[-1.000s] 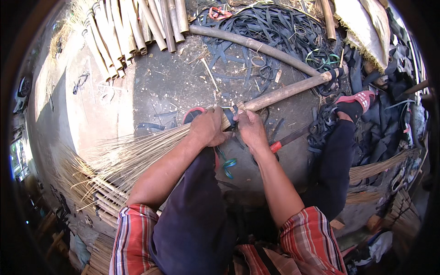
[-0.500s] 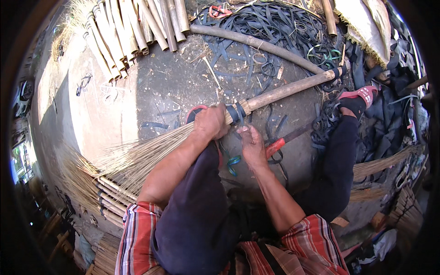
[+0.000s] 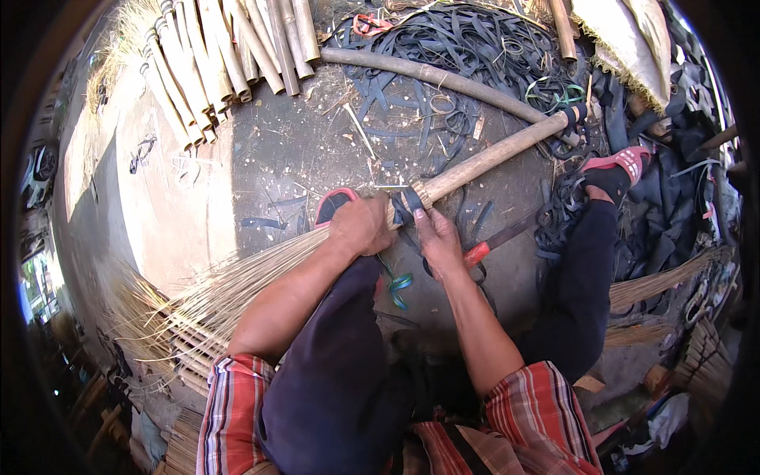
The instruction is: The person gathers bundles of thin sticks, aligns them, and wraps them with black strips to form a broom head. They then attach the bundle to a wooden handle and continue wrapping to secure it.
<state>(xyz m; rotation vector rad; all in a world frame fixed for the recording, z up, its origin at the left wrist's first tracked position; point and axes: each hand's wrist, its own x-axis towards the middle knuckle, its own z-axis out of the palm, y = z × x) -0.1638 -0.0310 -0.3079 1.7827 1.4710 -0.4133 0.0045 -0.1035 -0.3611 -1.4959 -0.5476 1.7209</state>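
Observation:
A stick broom (image 3: 495,157) lies slantwise before me, its bamboo handle toward the upper right and its thin bristles fanning to the lower left. My left hand (image 3: 360,225) is closed around the bristles just below the binding. Dark rubber strip (image 3: 407,204) is wound around the neck where bristles meet handle. Pinched in my right hand (image 3: 440,242), beside the neck, is the strip's end, partly hidden by the fingers. A knife with a red handle (image 3: 476,254) lies on the ground just right of that hand.
A heap of dark rubber strips (image 3: 467,43) lies at the far side, with a bare bamboo pole (image 3: 427,73) across its edge. Several brooms with bamboo handles (image 3: 229,55) lie at the far left. Another pile of brooms (image 3: 178,348) is at the near left. My foot in a red sandal (image 3: 621,166) rests at right.
My right hand has come up against the binding with the strip. The broom's handle end has swung slightly away and left, and my left hand has shifted slightly left.

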